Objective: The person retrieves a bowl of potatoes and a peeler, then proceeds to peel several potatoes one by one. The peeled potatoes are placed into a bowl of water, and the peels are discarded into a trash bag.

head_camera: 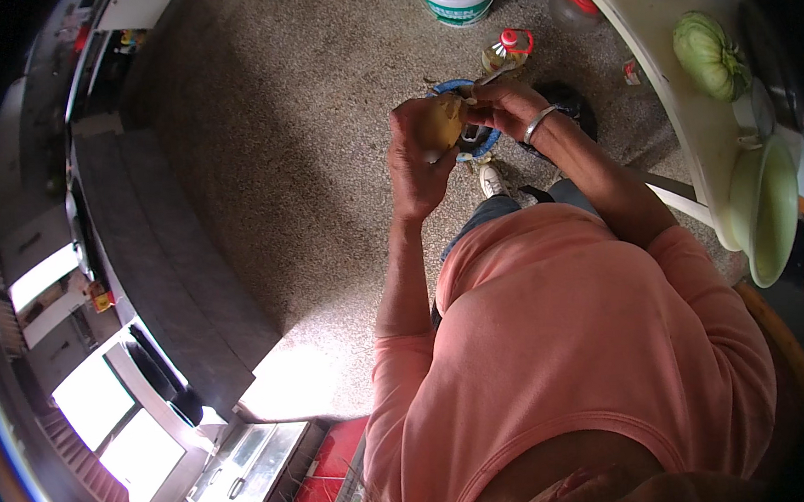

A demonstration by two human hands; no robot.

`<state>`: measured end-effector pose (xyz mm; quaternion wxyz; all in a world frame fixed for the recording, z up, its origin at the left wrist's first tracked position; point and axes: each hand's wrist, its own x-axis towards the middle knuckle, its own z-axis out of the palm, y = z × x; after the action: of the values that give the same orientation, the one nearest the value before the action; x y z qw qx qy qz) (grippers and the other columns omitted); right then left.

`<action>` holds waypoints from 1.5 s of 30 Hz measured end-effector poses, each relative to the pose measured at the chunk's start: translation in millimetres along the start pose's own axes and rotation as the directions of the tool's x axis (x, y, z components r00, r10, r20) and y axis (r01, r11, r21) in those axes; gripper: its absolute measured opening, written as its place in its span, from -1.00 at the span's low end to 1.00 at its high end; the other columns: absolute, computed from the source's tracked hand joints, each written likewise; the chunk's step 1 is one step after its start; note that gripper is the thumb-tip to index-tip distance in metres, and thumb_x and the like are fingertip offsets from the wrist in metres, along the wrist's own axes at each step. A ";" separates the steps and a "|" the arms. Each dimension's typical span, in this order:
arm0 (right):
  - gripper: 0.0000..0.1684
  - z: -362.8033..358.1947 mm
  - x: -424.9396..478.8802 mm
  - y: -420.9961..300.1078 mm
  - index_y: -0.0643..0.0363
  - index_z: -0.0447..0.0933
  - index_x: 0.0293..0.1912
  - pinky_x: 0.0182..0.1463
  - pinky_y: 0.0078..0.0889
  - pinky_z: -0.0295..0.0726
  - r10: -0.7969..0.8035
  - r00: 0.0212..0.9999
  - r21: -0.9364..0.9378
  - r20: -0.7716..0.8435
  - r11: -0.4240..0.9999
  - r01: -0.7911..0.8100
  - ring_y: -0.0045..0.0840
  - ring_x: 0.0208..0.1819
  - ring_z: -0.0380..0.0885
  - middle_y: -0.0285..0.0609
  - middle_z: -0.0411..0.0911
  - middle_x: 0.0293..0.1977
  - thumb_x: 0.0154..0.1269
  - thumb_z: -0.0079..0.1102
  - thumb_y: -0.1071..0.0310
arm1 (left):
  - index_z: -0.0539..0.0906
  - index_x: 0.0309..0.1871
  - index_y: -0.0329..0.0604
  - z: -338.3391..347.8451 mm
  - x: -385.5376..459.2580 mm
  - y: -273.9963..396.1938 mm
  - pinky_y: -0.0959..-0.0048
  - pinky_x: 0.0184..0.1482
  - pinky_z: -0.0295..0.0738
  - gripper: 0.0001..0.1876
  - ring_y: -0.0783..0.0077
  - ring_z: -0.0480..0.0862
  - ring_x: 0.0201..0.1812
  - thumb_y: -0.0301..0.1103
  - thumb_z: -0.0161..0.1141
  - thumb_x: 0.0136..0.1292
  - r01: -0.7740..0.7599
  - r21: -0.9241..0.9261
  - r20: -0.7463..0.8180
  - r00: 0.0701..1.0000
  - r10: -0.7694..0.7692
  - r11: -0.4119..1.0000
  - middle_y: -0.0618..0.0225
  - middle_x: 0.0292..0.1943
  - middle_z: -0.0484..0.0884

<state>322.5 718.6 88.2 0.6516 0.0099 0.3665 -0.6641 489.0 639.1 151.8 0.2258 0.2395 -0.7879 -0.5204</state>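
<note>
My left hand (417, 164) grips a yellowish, partly peeled potato or similar root vegetable (441, 124). Close to its right side, my right hand (507, 106) holds a small tool with a pale metallic part (497, 74), perhaps a knife or peeler; its exact kind is not clear. A silver bangle is on my right wrist. Below both hands, a round blue-rimmed basin (492, 146) stands on the floor, largely hidden by them, with dark contents. Bits of peel lie by its rim.
An oil bottle with a red cap (508, 39) and a white-and-green bucket (458, 9) stand beyond the basin. At right, a pale table (668, 90) holds a cabbage (710, 56) and a tilted light-green bowl (764, 211). Grey cabinets (160, 252) line the left.
</note>
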 end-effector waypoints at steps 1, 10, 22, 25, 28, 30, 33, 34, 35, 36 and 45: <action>-0.74 -2.4 -0.7 -0.6 0.29 0.48 -0.18 -0.01 -0.39 0.54 0.005 1.000 0.005 -0.002 1.000 -0.005 -0.41 -0.19 0.54 -0.09 0.52 -0.23 0.15 0.14 0.35 | 0.23 0.07 -0.07 -1.2 -0.6 1.2 0.42 -0.01 0.48 -0.31 0.35 0.47 0.02 -0.73 0.25 -0.16 0.003 -0.085 0.014 1.000 -0.002 0.996 0.25 -0.02 0.40; -0.68 35.7 -13.3 -3.1 0.34 0.51 -0.14 -0.06 -0.46 0.54 -0.073 0.993 -0.274 0.092 0.957 0.096 -0.55 -0.16 0.53 -0.11 0.53 -0.17 0.14 0.16 0.34 | 0.24 0.07 -0.05 1.9 0.3 -3.7 0.44 -0.05 0.48 -0.36 0.36 0.48 -0.01 -0.65 0.27 -0.09 -0.006 0.117 0.034 0.999 0.002 0.993 0.28 -0.03 0.40; -0.76 19.7 -11.8 -14.7 0.34 0.52 -0.23 -0.10 -0.52 0.55 -0.068 0.998 -0.097 0.010 0.993 0.069 -0.54 -0.22 0.52 -0.12 0.52 -0.23 0.09 0.17 0.41 | 0.27 0.05 -0.12 -3.3 -3.6 -7.9 0.45 0.00 0.42 -0.39 0.40 0.45 0.00 -0.66 0.26 -0.12 0.058 -0.229 0.007 0.998 -0.058 0.972 0.28 -0.06 0.42; -0.76 34.0 -16.6 -13.4 0.34 0.52 -0.27 -0.12 -0.53 0.52 -0.127 0.985 -0.386 0.120 0.908 0.164 -0.57 -0.23 0.52 -0.12 0.52 -0.18 0.07 0.18 0.39 | 0.32 0.01 -0.13 -1.3 1.1 -3.6 0.44 -0.02 0.43 -0.43 0.38 0.46 0.00 -0.68 0.23 -0.14 0.039 0.078 -0.047 0.998 -0.035 0.996 0.28 -0.05 0.42; -0.80 18.7 -3.4 -2.5 0.35 0.50 -0.32 -0.15 -0.53 0.53 -0.122 0.979 -0.509 0.163 0.840 0.190 -0.56 -0.26 0.53 -0.12 0.53 -0.21 0.08 0.16 0.40 | 0.34 -0.03 -0.12 4.0 3.2 3.9 0.43 -0.03 0.44 -0.46 0.36 0.49 -0.02 -0.69 0.21 -0.15 0.027 0.252 -0.078 0.997 -0.008 0.967 0.27 -0.05 0.44; -0.82 13.8 -3.6 -4.1 0.33 0.49 -0.31 -0.14 -0.53 0.54 -0.096 0.995 -0.287 0.020 0.953 0.098 -0.54 -0.27 0.53 -0.13 0.52 -0.24 0.10 0.15 0.41 | 0.34 -0.03 -0.12 -2.6 -0.3 -0.6 0.44 -0.01 0.44 -0.46 0.36 0.49 -0.03 -0.69 0.21 -0.14 0.023 -0.044 -0.029 0.999 -0.024 0.999 0.27 -0.05 0.44; -0.82 6.1 -8.8 -8.2 0.32 0.47 -0.26 -0.10 -0.51 0.56 -0.022 1.000 -0.072 -0.013 0.997 0.021 -0.49 -0.26 0.54 -0.15 0.51 -0.27 0.13 0.13 0.42 | 0.34 -0.03 -0.11 -6.8 -3.3 -3.3 0.45 0.02 0.43 -0.45 0.38 0.48 -0.02 -0.71 0.20 -0.15 0.028 -0.300 0.018 1.000 -0.024 0.954 0.28 -0.04 0.43; -0.80 2.4 -7.2 -7.4 0.32 0.47 -0.24 -0.10 -0.51 0.56 -0.018 1.000 -0.054 -0.015 0.998 0.017 -0.49 -0.25 0.54 -0.14 0.51 -0.25 0.13 0.13 0.42 | 0.34 -0.03 -0.10 -5.8 -3.1 -1.4 0.46 0.02 0.43 -0.45 0.39 0.48 -0.02 -0.71 0.20 -0.15 0.030 -0.301 0.022 0.999 -0.025 0.953 0.28 -0.04 0.42; -0.78 -0.1 -6.2 -6.7 0.33 0.47 -0.22 -0.10 -0.50 0.56 -0.014 1.000 -0.036 -0.016 0.999 0.014 -0.49 -0.24 0.54 -0.14 0.51 -0.24 0.13 0.13 0.42 | 0.33 -0.02 -0.10 -5.1 -3.2 -0.1 0.46 0.01 0.43 -0.44 0.39 0.48 -0.02 -0.71 0.19 -0.16 0.033 -0.302 0.026 0.999 -0.026 0.953 0.28 -0.03 0.41; -0.77 4.9 -8.2 -9.0 0.34 0.47 -0.21 -0.10 -0.51 0.56 -0.015 1.000 -0.071 0.009 0.997 0.016 -0.50 -0.24 0.54 -0.13 0.52 -0.24 0.13 0.13 0.42 | 0.33 -0.02 -0.10 -6.3 -2.6 -1.5 0.46 0.01 0.42 -0.44 0.39 0.47 -0.01 -0.72 0.19 -0.16 -0.009 -0.185 0.005 1.000 0.010 0.983 0.28 -0.02 0.41; -0.81 14.8 -11.3 -11.5 0.29 0.51 -0.24 -0.22 -0.63 0.51 -0.054 0.991 -0.078 0.125 0.995 0.064 -0.60 -0.32 0.53 -0.22 0.54 -0.35 0.11 0.16 0.45 | 0.33 -0.02 -0.09 -9.0 -3.7 -4.1 0.45 0.02 0.40 -0.41 0.41 0.43 0.02 -0.75 0.16 -0.20 -0.044 -0.204 -0.009 0.999 0.043 0.978 0.35 -0.03 0.38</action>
<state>321.1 719.5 110.0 0.6528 -0.0684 0.3529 -0.6668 497.9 633.6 150.9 0.2625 0.1990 -0.7350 -0.5927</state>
